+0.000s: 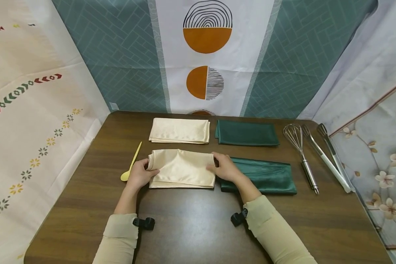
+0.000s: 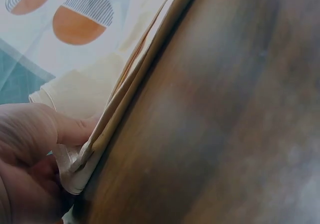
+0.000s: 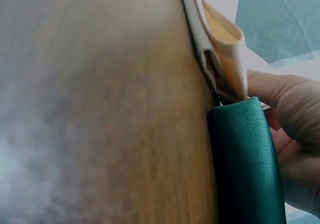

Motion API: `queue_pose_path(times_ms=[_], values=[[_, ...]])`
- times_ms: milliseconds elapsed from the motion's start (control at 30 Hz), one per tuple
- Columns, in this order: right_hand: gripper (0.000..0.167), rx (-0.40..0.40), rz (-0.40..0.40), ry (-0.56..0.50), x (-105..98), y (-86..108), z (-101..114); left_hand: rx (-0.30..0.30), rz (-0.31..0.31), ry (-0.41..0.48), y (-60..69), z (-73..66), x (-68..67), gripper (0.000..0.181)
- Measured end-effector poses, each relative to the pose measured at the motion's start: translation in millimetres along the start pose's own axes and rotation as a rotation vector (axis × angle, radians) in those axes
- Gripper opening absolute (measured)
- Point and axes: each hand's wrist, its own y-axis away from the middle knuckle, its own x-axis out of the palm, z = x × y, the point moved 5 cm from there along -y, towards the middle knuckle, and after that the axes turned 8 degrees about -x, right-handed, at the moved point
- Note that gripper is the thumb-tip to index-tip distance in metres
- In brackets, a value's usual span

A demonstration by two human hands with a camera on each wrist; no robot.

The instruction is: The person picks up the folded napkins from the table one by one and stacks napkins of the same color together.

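A folded cream satin cloth [image 1: 182, 170] lies at the middle of the table, its upper layer slightly puckered. My left hand [image 1: 140, 175] pinches its left edge, thumb on top; the left wrist view shows the thumb on the layered cloth [image 2: 85, 91] and the fingers partly hidden beneath. On the opposite side, my right hand [image 1: 227, 168] holds the right edge between thumb and fingers. In the right wrist view the fold of a green satin cloth [image 3: 247, 159] partly covers that right hand [image 3: 300, 119]. This green cloth [image 1: 260, 176] lies right beside the cream one.
Behind lie another folded cream cloth [image 1: 179, 131] and another folded green cloth [image 1: 247, 133]. A yellow spoon [image 1: 133, 161] is beside my left hand. To the right are a whisk [image 1: 301, 157] and two more long-handled utensils [image 1: 326, 159]. Patterned fabric hangs behind the brown table [image 1: 198, 223].
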Motion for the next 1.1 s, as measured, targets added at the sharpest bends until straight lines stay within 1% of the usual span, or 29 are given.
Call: queue_pose_path(times_ms=[33,67,100,133,167,200,300,333,400,467,533,567,600,667,733,833,933,1000,1067,1100], values=[[0.053,0.018,0.013,0.01,1,0.3,0,0.003,-0.004,-0.004,0.2,0.0,-0.3,0.033],[0.05,0.024,0.031,0.01,2,0.0,1,0.007,-0.002,-0.013,0.5,-0.1,-0.8,0.034],[0.042,0.026,0.043,0.02,2,-0.6,2,0.013,0.002,-0.032,0.6,-0.4,-1.4,0.036],[0.037,0.029,0.046,0.032,2,-0.6,3,0.024,0.019,-0.048,1.0,-1.0,-1.9,0.037],[0.029,0.018,0.042,0.045,1,-0.3,4,0.03,0.038,-0.063,1.2,-1.4,-2.5,0.037],[0.027,0.011,0.038,0.064,0,0.0,4,0.039,0.058,-0.085,1.4,-1.9,-3.1,0.035],[0.047,-0.024,0.024,0.075,-2,1.0,5,0.064,0.098,-0.147,2.0,-4.0,-4.1,0.029],[0.047,-0.033,0.022,0.07,-3,1.7,5,0.069,0.106,-0.151,2.2,-4.6,-3.9,0.027],[0.042,-0.054,0.016,0.055,-3,1.9,4,0.068,0.104,-0.163,2.3,-5.0,-3.7,0.026],[0.026,-0.075,0.003,0.018,-3,1.4,3,0.061,0.11,-0.155,2.1,-4.8,-3.4,0.031],[0.012,-0.073,-0.006,-0.029,-3,0.6,1,0.054,0.123,-0.158,2.1,-4.4,-3.9,0.039],[0.014,-0.064,-0.007,-0.058,-3,0.3,0,0.055,0.132,-0.166,2.2,-4.4,-4.7,0.043],[0.019,-0.05,0.002,-0.088,-3,0.3,0,0.052,0.143,-0.17,2.3,-4.1,-5.2,0.046],[0.026,-0.011,0.029,-0.135,-1,0.8,-2,0.042,0.16,-0.179,2.8,-3.4,-6.1,0.048],[0.025,0.014,0.062,-0.153,0,1.9,-3,0.042,0.167,-0.188,3.4,-2.5,-6.8,0.044],[0.016,0.013,0.09,-0.14,2,3.5,-2,0.026,0.16,-0.17,3.8,-0.4,-7.1,0.034],[0.011,-0.019,0.045,-0.132,1,3.5,-1,0.041,0.137,-0.148,3.4,0.1,-8.3,0.031],[0.014,-0.031,-0.002,-0.145,0,2.9,-1,0.053,0.12,-0.12,2.5,-0.5,-9.7,0.031],[0.021,-0.039,-0.048,-0.162,-2,1.9,-1,0.071,0.101,-0.093,1.4,-1.0,-11.3,0.031],[0.022,-0.033,-0.064,-0.166,-3,1.6,-1,0.073,0.088,-0.078,1.0,-1.1,-12.0,0.03]])
